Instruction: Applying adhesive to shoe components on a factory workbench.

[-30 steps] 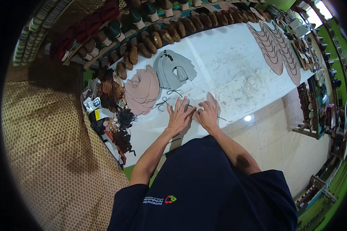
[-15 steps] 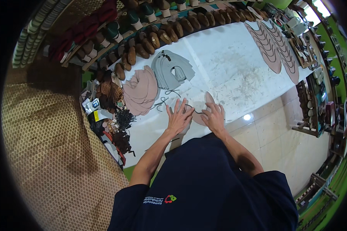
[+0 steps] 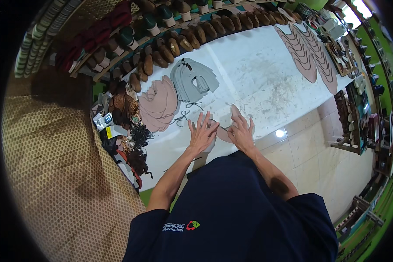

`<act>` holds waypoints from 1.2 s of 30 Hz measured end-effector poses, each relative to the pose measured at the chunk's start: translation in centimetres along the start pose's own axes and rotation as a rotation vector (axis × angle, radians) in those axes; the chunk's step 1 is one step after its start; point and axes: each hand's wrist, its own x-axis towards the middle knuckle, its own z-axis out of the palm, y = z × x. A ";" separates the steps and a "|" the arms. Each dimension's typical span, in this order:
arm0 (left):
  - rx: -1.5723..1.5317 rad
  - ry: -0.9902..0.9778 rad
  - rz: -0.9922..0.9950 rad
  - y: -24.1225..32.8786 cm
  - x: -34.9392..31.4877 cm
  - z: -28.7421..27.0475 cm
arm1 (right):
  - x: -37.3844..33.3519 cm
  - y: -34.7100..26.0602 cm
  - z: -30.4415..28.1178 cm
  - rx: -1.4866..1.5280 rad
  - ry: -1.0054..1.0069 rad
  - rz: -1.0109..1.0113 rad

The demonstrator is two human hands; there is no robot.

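Note:
A pinkish-brown sole-shaped piece lies on the white table near its front edge, partly hidden under my hands. Along its edge, between both hands, runs a thin dark cord. My left hand rests at the left side of the piece, fingers stretched and spread, its thumb and index finger by the cord's left end. At the right side, my right hand pinches the cord against the piece with thumb and index finger, as far as shows. Loose dark cords lie just beyond my left hand.
Fanned pink pieces and grey pieces lie at the table's left. Two overlapping rows of dark-edged soles lie far right. Wooden shoe lasts line the back edge. Black tangled material sits at left. A tiled floor shows right.
My right hand has shifted slightly left, its thumb and index finger closer together at the cord. My left hand stays nearly where it was.

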 end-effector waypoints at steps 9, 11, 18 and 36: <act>-0.011 0.031 0.024 -0.1 0.1 0.4 | 0.0 0.3 1.2 -0.152 -0.008 -0.059; -0.012 0.042 0.036 0.1 0.2 0.3 | 0.0 0.6 1.8 -0.176 0.015 -0.071; 0.001 0.009 0.056 0.3 0.1 0.3 | 0.1 0.8 2.1 -0.170 0.053 -0.071; 0.007 -0.020 0.054 1.5 -0.6 0.3 | 1.6 1.8 1.5 -0.185 0.018 -0.082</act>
